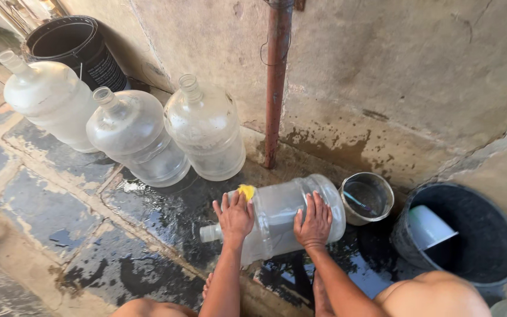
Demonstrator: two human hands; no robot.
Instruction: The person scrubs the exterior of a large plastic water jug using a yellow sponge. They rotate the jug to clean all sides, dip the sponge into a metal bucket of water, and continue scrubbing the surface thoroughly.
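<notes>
Against the far wall stand three clear water jugs [133,132] upright in a row, with a black bucket [80,47] behind them at far left and a rusty pipe [277,82] running up the wall. Right of the hands sit a small metal pot [367,198] and a large black tub [470,235] with a pale scoop [428,226] inside. Both arms reach forward; the left hand [234,216] presses a yellow sponge [246,191] on a jug lying on its side [280,214], the right hand [313,222] flat on its body, fingers spread. Wet, dark stone floor [60,211] lies beneath.
</notes>
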